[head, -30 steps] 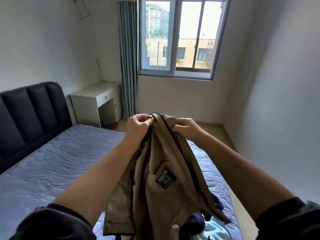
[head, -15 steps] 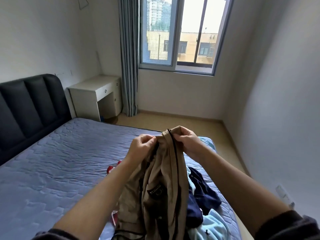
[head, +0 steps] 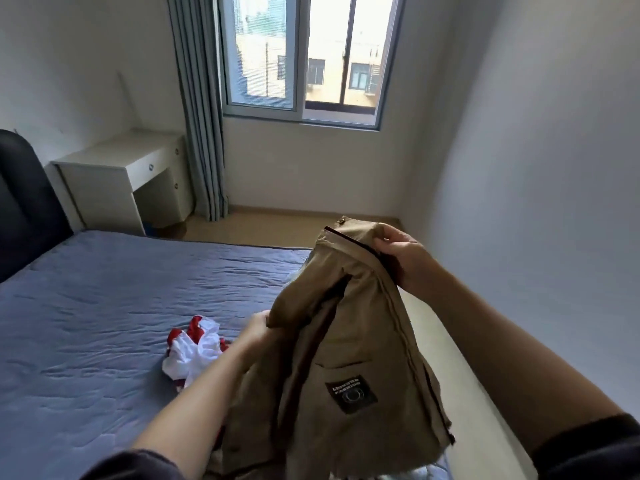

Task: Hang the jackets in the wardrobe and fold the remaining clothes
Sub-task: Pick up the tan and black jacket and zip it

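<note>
Holding the tan jacket (head: 349, 341) up over the bed (head: 104, 306): right hand (head: 401, 251) grip pinching the collar, left hand (head: 254, 329) grip pinching a lower fold.

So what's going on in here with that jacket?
A person is holding a tan fabric jacket up above a blue-grey quilted mattress. The right hand grips it high, near the collar. The left hand holds a lower part at the jacket's left edge. A crumpled red and white garment lies on the mattress beside it. No hanger or wardrobe is in view, so the jacket is not yet hung.
</note>
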